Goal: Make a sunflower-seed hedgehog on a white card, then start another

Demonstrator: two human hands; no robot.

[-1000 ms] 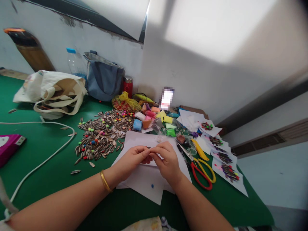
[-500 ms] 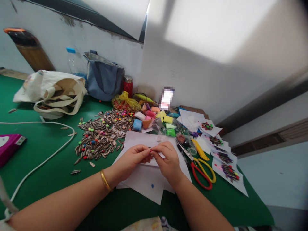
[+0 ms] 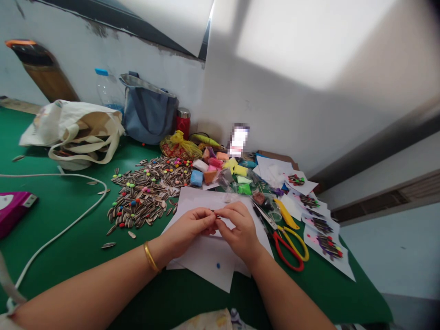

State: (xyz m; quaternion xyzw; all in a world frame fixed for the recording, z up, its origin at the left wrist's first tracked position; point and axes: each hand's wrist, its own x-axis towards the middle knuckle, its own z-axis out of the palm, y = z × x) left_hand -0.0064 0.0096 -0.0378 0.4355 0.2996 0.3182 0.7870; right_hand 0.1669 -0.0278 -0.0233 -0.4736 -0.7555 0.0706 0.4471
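Note:
Both hands meet over a white paper sheet (image 3: 206,256) on the green table (image 3: 68,215). My left hand (image 3: 187,231), with a gold bangle on the wrist, pinches a small dark sunflower seed (image 3: 217,214) between thumb and fingertips. My right hand (image 3: 239,229) pinches the same seed from the other side, fingers curled. A small blue dot of clay (image 3: 217,265) lies on the paper below the hands. A pile of striped sunflower seeds (image 3: 144,195), many tipped with coloured clay, lies to the left.
Coloured clay blocks (image 3: 213,172) sit behind the paper. Red and yellow scissors (image 3: 290,250) and a yellow knife (image 3: 285,214) lie at the right, beside paper cards with seed pictures (image 3: 321,229). Bags (image 3: 147,110), a bottle (image 3: 107,89), a white cable (image 3: 62,229) and a purple box (image 3: 12,206) stand left.
The fingertips have shifted slightly on the seed; a red speck seen between the fingers half a second ago no longer shows. Hands stay in the same place.

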